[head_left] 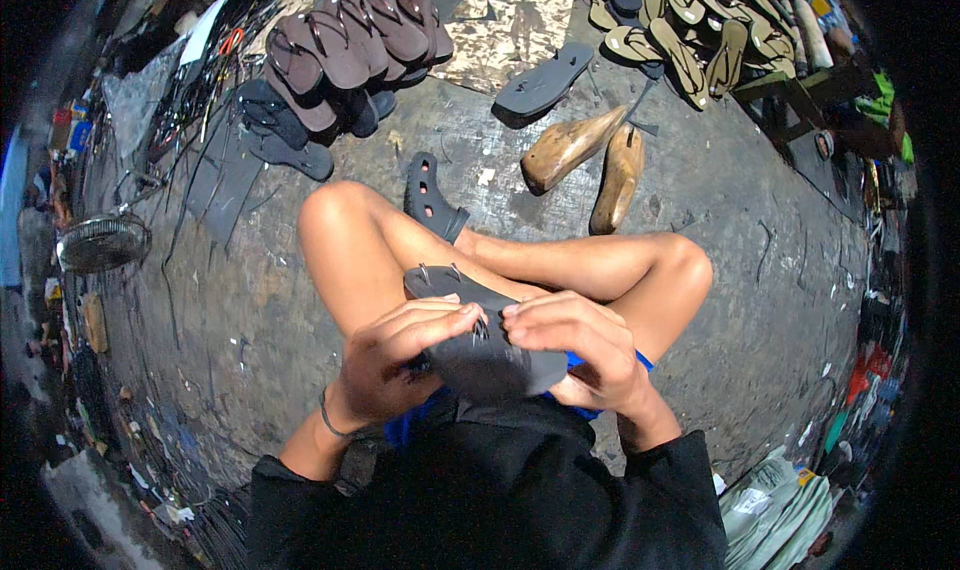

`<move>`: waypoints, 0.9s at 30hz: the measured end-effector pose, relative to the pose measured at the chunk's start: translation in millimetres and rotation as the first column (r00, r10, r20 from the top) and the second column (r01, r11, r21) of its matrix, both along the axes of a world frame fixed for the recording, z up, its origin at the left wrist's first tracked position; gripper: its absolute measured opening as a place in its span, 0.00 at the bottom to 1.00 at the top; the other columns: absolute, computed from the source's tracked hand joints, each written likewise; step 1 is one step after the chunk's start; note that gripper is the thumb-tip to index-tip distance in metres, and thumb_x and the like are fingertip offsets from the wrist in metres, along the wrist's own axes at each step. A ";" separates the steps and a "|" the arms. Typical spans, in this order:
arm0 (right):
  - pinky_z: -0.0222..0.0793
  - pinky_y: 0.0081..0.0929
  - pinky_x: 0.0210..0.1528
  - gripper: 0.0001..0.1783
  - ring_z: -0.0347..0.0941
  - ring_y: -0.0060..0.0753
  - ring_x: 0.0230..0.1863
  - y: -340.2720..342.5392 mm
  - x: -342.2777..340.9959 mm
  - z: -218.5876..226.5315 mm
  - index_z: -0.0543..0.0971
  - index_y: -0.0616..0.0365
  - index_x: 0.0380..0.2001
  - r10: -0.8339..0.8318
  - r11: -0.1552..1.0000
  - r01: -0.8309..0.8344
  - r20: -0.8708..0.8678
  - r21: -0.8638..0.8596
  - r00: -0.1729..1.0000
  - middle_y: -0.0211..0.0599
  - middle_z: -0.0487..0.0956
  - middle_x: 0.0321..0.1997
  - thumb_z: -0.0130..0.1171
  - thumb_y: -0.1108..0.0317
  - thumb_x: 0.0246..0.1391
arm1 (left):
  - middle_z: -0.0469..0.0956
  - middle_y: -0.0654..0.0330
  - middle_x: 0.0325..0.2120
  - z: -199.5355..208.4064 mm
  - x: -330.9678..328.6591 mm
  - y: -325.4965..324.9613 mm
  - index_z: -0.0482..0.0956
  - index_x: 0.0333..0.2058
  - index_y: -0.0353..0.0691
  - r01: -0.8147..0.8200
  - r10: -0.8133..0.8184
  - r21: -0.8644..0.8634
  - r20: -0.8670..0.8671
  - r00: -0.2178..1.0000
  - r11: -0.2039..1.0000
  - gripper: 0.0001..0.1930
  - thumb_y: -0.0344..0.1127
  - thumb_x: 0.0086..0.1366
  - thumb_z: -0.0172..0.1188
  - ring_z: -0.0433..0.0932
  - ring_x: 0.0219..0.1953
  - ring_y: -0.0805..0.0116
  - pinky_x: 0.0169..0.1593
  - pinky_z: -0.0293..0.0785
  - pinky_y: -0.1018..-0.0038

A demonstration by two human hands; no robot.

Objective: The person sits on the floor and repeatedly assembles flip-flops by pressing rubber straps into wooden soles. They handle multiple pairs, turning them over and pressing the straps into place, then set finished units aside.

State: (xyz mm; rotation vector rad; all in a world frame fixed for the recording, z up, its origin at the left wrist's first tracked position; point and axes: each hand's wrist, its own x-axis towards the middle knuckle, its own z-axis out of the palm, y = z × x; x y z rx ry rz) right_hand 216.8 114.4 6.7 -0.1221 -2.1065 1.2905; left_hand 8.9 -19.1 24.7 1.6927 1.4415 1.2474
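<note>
A dark flip-flop sole (490,365) lies across my lap, held between both hands. My left hand (400,355) grips its left side, with fingers laid over the upper part. My right hand (580,345) clasps the right edge, its fingertips near the middle of the sole. Small dark strap ends stick up between the fingertips and also at the sole's far end. Both palms and the underside of the sole are hidden. Beyond my crossed legs stand two wooden shoe lasts (572,150), and a loose grey sole (545,82) lies beside them.
Several brown flip-flops (345,50) stand in a row at the far left, with black ones (290,140) next to them. Olive flip-flops (690,30) are piled far right. A dark clog (432,195) is on my foot. A small fan (103,243) sits left; green bundles (780,515) lie near right.
</note>
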 end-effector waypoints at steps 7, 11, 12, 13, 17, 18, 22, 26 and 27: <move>0.70 0.43 0.56 0.37 0.73 0.44 0.56 7.5 -6.2 2.0 0.73 0.54 0.59 0.166 0.976 -0.194 0.245 0.095 0.955 0.40 0.73 0.58 0.65 0.70 0.40 | 0.82 0.50 0.46 0.1 -7.8 -9.4 0.80 0.49 0.35 -0.012 0.014 -0.066 0.031 0.999 0.998 0.25 0.23 0.47 0.65 0.81 0.51 0.54 0.60 0.73 0.56; 0.76 0.37 0.47 0.24 0.78 0.43 0.48 0.6 -17.4 16.7 0.79 0.57 0.50 -0.040 0.986 0.017 0.139 0.165 0.989 0.42 0.78 0.48 0.66 0.62 0.48 | 0.82 0.51 0.46 0.0 -9.5 -8.2 0.80 0.49 0.35 -0.004 0.009 -0.078 0.064 0.998 0.997 0.25 0.26 0.48 0.68 0.81 0.51 0.54 0.60 0.73 0.56; 0.76 0.37 0.47 0.25 0.78 0.43 0.48 3.7 -17.2 13.5 0.79 0.57 0.51 0.014 0.980 -0.046 0.163 0.193 0.986 0.42 0.78 0.49 0.66 0.62 0.48 | 0.82 0.51 0.46 0.1 -10.2 -8.1 0.80 0.49 0.35 0.009 -0.001 -0.093 0.084 0.996 0.996 0.25 0.27 0.49 0.69 0.81 0.51 0.54 0.60 0.72 0.56; 0.76 0.37 0.47 0.25 0.77 0.43 0.49 8.0 -15.2 8.3 0.78 0.57 0.51 0.067 0.969 -0.109 0.189 0.220 0.980 0.42 0.78 0.49 0.65 0.61 0.48 | 0.82 0.52 0.46 -1.4 -10.8 -8.7 0.80 0.49 0.35 0.025 -0.015 -0.104 0.102 0.995 0.994 0.25 0.27 0.49 0.69 0.80 0.51 0.55 0.60 0.72 0.57; 0.76 0.37 0.46 0.22 0.77 0.43 0.48 11.6 -14.4 9.5 0.78 0.57 0.47 0.104 0.971 -0.148 0.226 0.187 0.969 0.41 0.77 0.49 0.65 0.62 0.47 | 0.82 0.53 0.47 -1.6 -14.0 -6.1 0.79 0.49 0.35 0.077 -0.060 -0.166 0.102 0.993 0.983 0.25 0.29 0.50 0.69 0.80 0.52 0.55 0.60 0.72 0.58; 0.76 0.37 0.46 0.21 0.77 0.43 0.48 11.0 -14.9 9.0 0.78 0.57 0.45 0.097 0.977 -0.136 0.228 0.164 0.969 0.41 0.76 0.49 0.65 0.63 0.47 | 0.81 0.53 0.47 -1.5 -14.4 -6.3 0.78 0.49 0.35 0.085 -0.069 -0.190 0.085 0.994 0.978 0.25 0.29 0.50 0.69 0.80 0.52 0.56 0.60 0.72 0.59; 0.70 0.42 0.54 0.21 0.73 0.45 0.53 7.8 -12.6 7.9 0.75 0.58 0.41 0.175 0.977 -0.201 0.278 0.068 0.945 0.41 0.74 0.49 0.67 0.63 0.42 | 0.80 0.52 0.48 -8.6 -16.1 -8.5 0.76 0.49 0.34 0.142 -0.125 -0.156 0.116 0.985 0.977 0.22 0.30 0.54 0.67 0.79 0.52 0.53 0.58 0.72 0.61; 0.62 0.44 0.61 0.24 0.69 0.46 0.56 4.2 -21.8 -12.4 0.72 0.58 0.40 0.238 0.971 -0.239 0.213 -0.020 0.948 0.41 0.72 0.48 0.69 0.66 0.37 | 0.79 0.47 0.48 -32.2 -11.0 -20.1 0.75 0.46 0.34 0.075 -0.075 0.008 0.018 0.997 0.997 0.18 0.28 0.57 0.65 0.80 0.48 0.49 0.52 0.76 0.61; 0.61 0.44 0.62 0.25 0.68 0.45 0.58 13.7 -25.8 -18.4 0.73 0.58 0.43 0.265 0.964 -0.261 0.139 -0.044 0.954 0.42 0.72 0.50 0.69 0.66 0.40 | 0.79 0.46 0.48 -31.2 -8.4 -15.6 0.74 0.46 0.34 0.008 -0.008 0.069 -0.012 1.000 0.998 0.18 0.28 0.57 0.65 0.81 0.47 0.49 0.51 0.77 0.61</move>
